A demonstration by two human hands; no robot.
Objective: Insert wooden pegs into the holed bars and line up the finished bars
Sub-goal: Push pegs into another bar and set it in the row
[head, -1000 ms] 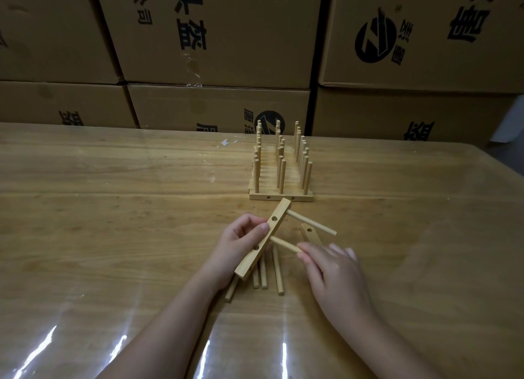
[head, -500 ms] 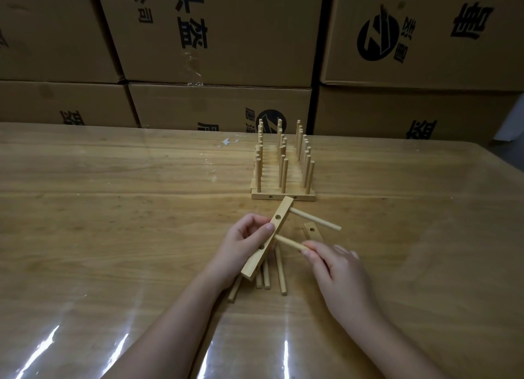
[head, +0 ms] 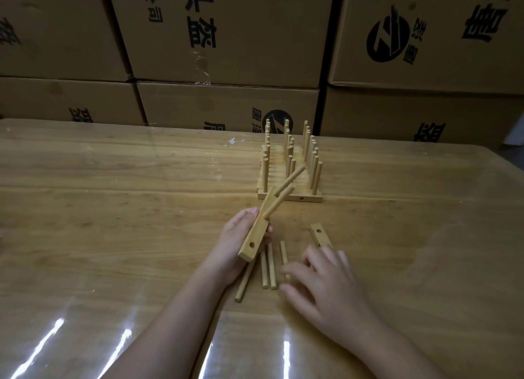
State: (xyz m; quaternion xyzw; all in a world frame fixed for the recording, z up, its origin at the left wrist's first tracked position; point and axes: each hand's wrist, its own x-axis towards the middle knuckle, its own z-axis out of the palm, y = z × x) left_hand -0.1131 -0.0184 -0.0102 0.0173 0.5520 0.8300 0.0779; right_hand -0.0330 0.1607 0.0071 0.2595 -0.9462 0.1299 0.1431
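the right hand (head: 326, 285) hangs low over the tabletop (head: 113, 236), fingers (head: 297, 269) apart and holding nothing, tips at the right edge of the loose pegs (head: 272, 268), whose long axes run away from the person. beyond, the left hand (head: 241, 236) clamps the tilted bar (head: 259, 228), two pegs seated, its near hole (head: 251, 244) empty. a spare bar (head: 319, 234) lies rightward; finished bars (head: 289, 198) stand lined up farther back.

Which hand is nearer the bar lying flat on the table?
Right. The right hand is just short of the flat bar, fingertips by its near end; the left hand grips the pegged bar farther left.
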